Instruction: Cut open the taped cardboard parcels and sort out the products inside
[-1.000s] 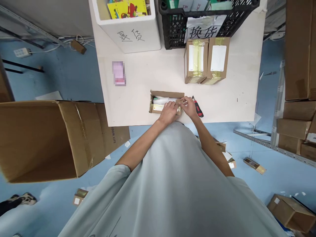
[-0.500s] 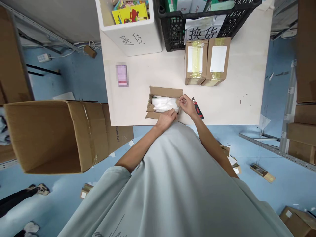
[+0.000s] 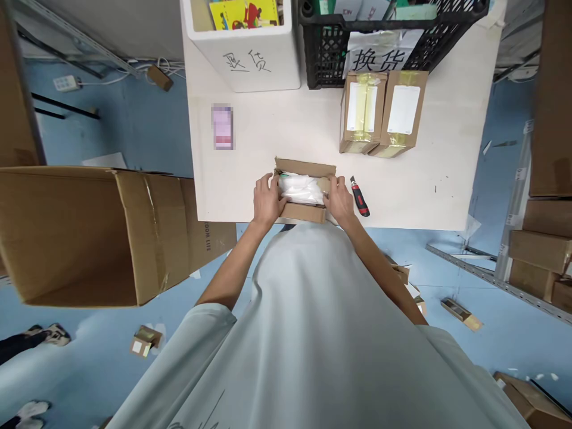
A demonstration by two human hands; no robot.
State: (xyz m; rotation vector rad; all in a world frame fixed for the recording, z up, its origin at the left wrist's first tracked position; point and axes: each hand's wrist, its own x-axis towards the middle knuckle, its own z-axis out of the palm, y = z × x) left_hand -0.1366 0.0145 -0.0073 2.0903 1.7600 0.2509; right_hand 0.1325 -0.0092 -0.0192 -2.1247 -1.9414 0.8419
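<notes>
A small open cardboard box [image 3: 305,169] lies near the front edge of the pale table [image 3: 277,134], with white plastic packing [image 3: 300,188] showing inside. My left hand [image 3: 267,199] grips the box's left end, fingers curled over the side flap. My right hand [image 3: 339,199] grips the right end the same way. A red and black utility knife [image 3: 359,197] lies on the table just right of my right hand.
Two taped parcels [image 3: 383,113] lie at the back right, in front of a black crate [image 3: 384,36]. A white bin [image 3: 250,50] with colourful books stands at the back left. A large open carton [image 3: 80,232] stands on the blue floor to the left; stacked boxes [image 3: 547,179] on the right.
My left hand has moved from the box's right end over to its left end. The flaps are now spread and the white packing shows. My right hand stays at the right end.
</notes>
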